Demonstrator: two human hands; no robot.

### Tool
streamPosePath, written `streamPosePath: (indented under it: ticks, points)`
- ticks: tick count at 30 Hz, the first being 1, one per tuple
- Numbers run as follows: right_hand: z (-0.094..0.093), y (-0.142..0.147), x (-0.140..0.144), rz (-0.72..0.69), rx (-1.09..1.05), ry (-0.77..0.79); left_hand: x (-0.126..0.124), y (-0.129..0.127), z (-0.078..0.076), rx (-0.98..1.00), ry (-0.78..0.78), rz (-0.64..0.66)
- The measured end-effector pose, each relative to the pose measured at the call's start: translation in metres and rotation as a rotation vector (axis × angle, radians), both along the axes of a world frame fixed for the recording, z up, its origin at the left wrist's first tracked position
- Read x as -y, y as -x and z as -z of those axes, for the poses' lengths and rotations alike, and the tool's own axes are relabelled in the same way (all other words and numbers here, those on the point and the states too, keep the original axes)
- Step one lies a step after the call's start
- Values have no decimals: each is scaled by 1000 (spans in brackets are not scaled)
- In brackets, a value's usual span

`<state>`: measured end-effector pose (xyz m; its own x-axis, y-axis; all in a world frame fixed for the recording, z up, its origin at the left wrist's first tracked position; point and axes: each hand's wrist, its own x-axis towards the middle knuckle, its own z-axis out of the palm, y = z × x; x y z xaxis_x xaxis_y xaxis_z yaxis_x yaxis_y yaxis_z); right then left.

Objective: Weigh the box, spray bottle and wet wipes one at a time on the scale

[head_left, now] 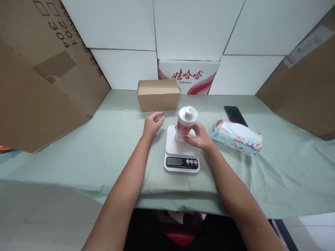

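Observation:
A white bottle with a pink label and a white cap [185, 123] stands over the plate of a white kitchen scale [180, 148]. My right hand [199, 136] is wrapped round the bottle from its right side. Whether the bottle's base rests on the scale or hovers just above it, I cannot tell. Left of the scale, my left hand [153, 124] is held over the cloth, fingers apart and holding nothing. The scale's display looks blank, with several round buttons to its right.
Behind my hands sits a brown cardboard box [158, 96], in front of a white printed carton [188, 76]. To the right lie a pack of wipes [237, 137] and a black phone [235, 115]. Large cardboard panels [47, 80] flank the green-clothed table [117, 150].

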<state>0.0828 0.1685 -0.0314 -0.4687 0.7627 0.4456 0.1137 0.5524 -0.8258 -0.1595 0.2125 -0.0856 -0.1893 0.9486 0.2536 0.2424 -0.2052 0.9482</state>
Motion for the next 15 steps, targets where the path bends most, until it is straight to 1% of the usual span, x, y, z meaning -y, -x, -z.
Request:
streamPosePath:
  ticks: [6,9,12,15]
  points:
    - [0,-5,-7,-6,3,55,-1,1,0,-5,-4,1]
    - [-3,-10,-8,12,17,41,-2,1,0,1,-9,-4]
    - [-6,-12,-5,28,105,25,-2,1,0,15,0,-16]
    - [-3,-8,-4,60,214,40,-1,1,0,22,4,-14]
